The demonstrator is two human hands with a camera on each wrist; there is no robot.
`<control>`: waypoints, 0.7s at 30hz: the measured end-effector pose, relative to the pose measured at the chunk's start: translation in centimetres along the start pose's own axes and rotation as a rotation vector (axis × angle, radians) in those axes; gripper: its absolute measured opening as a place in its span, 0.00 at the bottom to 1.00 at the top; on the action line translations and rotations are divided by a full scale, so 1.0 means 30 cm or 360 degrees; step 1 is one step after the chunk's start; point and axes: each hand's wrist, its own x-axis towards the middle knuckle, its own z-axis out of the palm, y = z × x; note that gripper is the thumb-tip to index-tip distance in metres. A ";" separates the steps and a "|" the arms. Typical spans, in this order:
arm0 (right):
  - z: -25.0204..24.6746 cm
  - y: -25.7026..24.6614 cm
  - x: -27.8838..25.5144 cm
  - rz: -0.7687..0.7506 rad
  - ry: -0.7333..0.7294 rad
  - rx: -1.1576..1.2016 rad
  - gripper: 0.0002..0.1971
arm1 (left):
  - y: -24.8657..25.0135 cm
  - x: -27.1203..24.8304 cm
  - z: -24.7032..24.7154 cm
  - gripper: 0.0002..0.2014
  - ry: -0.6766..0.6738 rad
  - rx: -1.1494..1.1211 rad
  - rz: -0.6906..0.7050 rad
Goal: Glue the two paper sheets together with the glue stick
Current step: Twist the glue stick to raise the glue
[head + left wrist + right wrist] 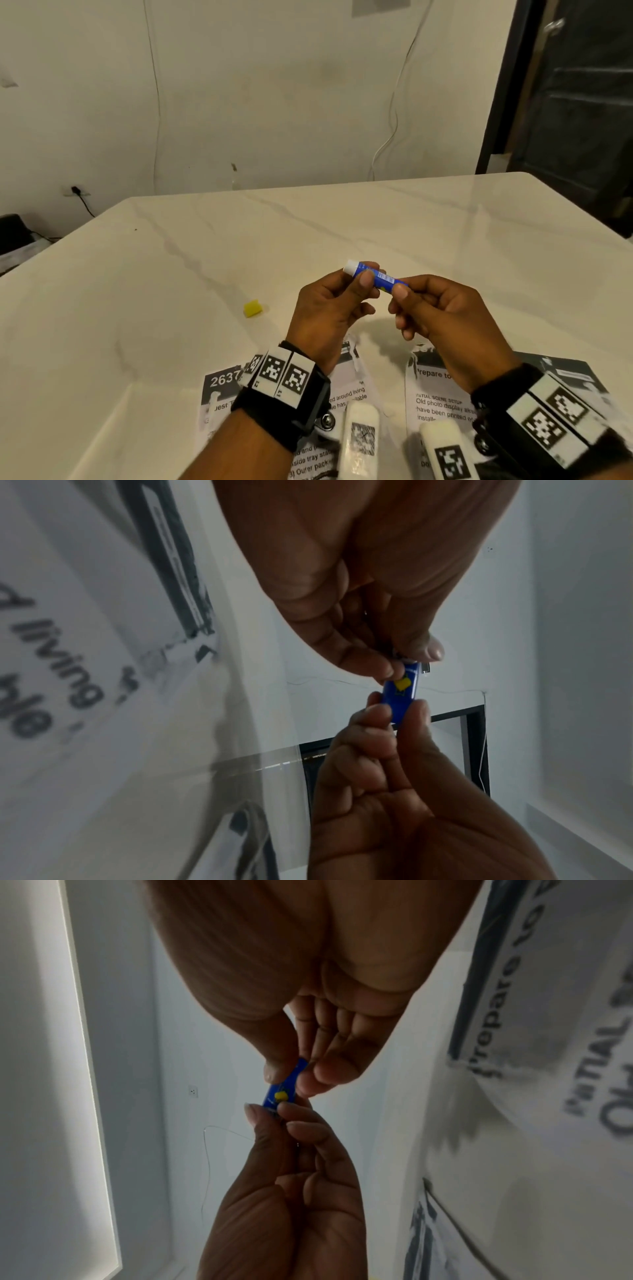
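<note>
A blue glue stick (382,279) is held above the table by both hands, its white glue end (351,266) bare and pointing left. My left hand (367,274) pinches the stick near that end between thumb and fingers. My right hand (404,287) pinches the base end. The left wrist view shows the glue stick (400,693) between the two pinches, as does the right wrist view (281,1093). A yellow cap (252,308) lies on the table to the left. Two printed paper sheets, the left one (219,387) and the right one (435,404), lie side by side under my wrists.
The white marble table (445,233) stretches ahead to a wall with hanging cables (394,113). Its left edge (61,240) drops off toward a wall socket (76,190). A dark doorway (575,102) stands at the right.
</note>
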 end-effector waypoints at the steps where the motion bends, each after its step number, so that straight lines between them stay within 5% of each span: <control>1: 0.001 0.000 -0.001 0.0015 -0.0004 -0.0003 0.09 | -0.002 -0.002 0.003 0.15 -0.0016 -0.0003 0.0016; 6: 0.001 -0.006 -0.002 0.0215 -0.0065 0.0033 0.21 | -0.005 -0.008 0.017 0.13 -0.0046 -0.0054 0.0060; 17: -0.007 0.001 0.010 -0.0013 -0.0028 0.0080 0.12 | 0.003 -0.008 0.020 0.14 -0.0019 -0.0052 0.0098; 21: -0.005 -0.006 0.006 0.0109 -0.0055 0.0020 0.21 | 0.002 -0.010 0.025 0.14 -0.0034 -0.0044 0.0108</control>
